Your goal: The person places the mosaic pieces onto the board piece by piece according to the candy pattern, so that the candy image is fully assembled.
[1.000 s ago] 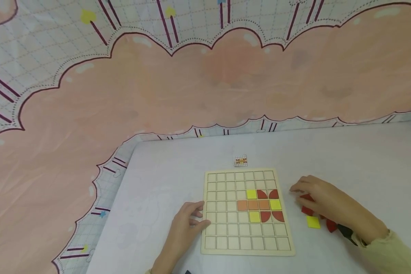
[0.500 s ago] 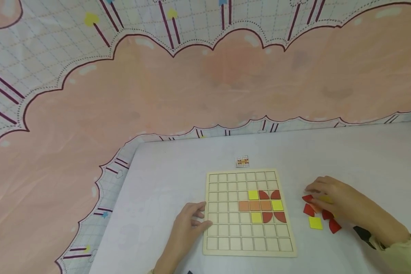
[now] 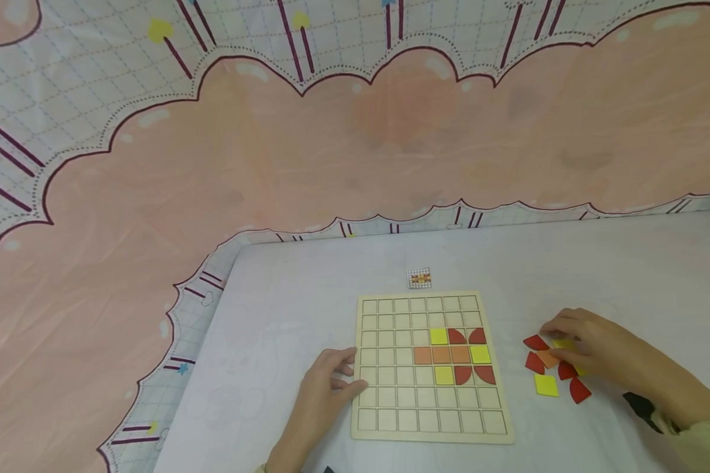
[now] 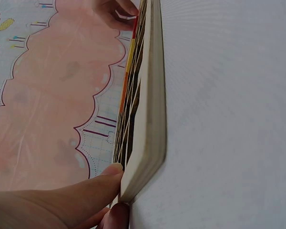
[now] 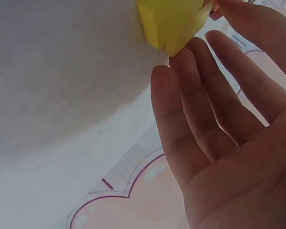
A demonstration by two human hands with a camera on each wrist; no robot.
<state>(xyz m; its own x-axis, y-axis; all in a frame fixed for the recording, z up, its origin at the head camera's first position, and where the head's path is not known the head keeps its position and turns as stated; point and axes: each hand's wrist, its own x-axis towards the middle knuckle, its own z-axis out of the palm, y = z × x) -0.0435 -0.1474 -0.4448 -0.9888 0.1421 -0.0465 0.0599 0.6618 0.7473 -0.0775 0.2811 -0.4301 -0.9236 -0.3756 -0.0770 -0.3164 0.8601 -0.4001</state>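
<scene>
In the head view a pale wooden grid board point(image 3: 384, 397) lies on the table with yellow and orange squares and red quarter-circle pieces in its cells. My left hand point(image 3: 325, 381) grips the board's left edge; the left wrist view shows its thumb point(image 4: 93, 191) on the rim and a finger below. Over a loose pile at the right is my right hand point(image 3: 591, 341), fingers slightly bent, thumb near an orange square point(image 3: 547, 358). In the right wrist view, yellow pieces point(image 5: 169, 21) are right at its fingertips. Red quarter-circles point(image 3: 580, 391) and a yellow square point(image 3: 546, 385) lie beside it.
A small printed pattern card point(image 3: 419, 278) lies beyond the board's far edge. The white table point(image 3: 290, 295) meets a pink and white patterned cloth point(image 3: 307, 157) at the back and left.
My right hand has drawn back to the right over the pile, uncovering more red, orange and yellow pieces. The left hand stays on the board's edge.
</scene>
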